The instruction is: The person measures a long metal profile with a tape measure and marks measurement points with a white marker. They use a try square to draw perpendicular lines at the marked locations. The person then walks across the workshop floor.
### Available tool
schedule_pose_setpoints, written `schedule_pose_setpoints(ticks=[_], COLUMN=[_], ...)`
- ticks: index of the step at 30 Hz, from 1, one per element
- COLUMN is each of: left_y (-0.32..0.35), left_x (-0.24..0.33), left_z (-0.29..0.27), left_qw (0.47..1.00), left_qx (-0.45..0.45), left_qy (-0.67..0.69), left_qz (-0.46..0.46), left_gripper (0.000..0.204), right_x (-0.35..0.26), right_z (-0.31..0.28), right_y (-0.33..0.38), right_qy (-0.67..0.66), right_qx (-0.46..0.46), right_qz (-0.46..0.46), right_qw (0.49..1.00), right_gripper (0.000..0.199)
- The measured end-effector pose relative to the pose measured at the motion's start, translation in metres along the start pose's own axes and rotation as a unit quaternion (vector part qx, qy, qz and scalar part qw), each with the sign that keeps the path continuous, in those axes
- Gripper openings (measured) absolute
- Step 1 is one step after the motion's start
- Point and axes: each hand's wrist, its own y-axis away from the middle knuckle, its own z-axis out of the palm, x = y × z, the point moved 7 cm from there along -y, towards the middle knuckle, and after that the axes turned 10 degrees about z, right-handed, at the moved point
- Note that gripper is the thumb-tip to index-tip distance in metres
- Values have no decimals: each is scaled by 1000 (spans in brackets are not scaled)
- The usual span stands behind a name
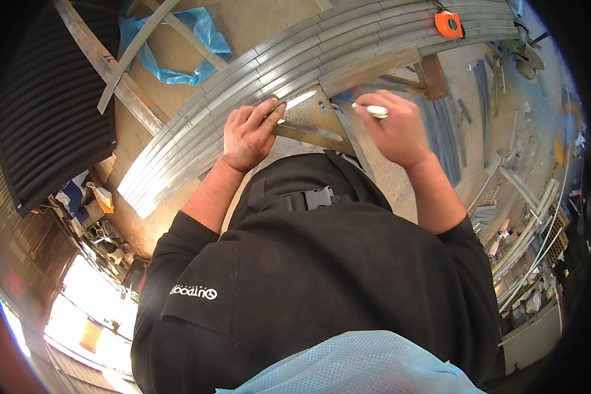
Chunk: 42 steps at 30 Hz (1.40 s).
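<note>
As I judge it, marking needs steady support

My right hand point(400, 128) pinches a white pen-shaped marker point(376, 111), apart from the long grey metal strips point(289, 62) ahead. My left hand point(248, 136) bends its fingers at their near edge; whether it grips anything, I cannot tell. I would hold it firm while drawing. An orange plastic tape measure point(448, 23) on their right part may obstruct.

Frame: rusty steel beams point(141, 108), carrying slats; loose flat bar point(136, 52) across upper-L beam
Slats: long gry metal strips point(276, 65), side by side, w/ staggered end joints
Tape meas.: orange point(448, 23), on slats, far R
Floor: tan point(249, 29); blue sheet point(210, 33) upper L, gry lengths point(445, 134) R
</note>
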Motion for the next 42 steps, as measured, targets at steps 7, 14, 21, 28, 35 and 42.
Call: schedule_pose_setpoints(ticks=[7, 14, 21, 28, 35, 42], left_y=[1, 1, 3, 3, 4, 34], left_x=[0, 0, -1, -2, -1, -3], left_z=[0, 0, 1, 3, -3, -29], left_qw=[1000, 999, 999, 999, 999, 998], left_qx=[12, 25, 31, 18, 33, 42], left_qy=[-3, 15, 15, 21, 34, 21], left_qz=[9, 20, 41, 34, 6, -51], left_gripper=[69, 68, 67, 66, 63, 59], right_x=[4, 8, 138, 79, 67, 39], right_z=[-115, -213, -19, 36, 100, 102], right_y=[7, 55, 120, 113, 99, 82], right_qy=[-64, -652, -127, -60, -172, -139], right_qx=[-191, -71, 43, 38, -53, -148], right_qz=[124, -118, 339, 176, 221, 171], right_qw=[972, 746, 931, 982, 959, 964], right_gripper=[16, 24, 39, 26, 27, 26])
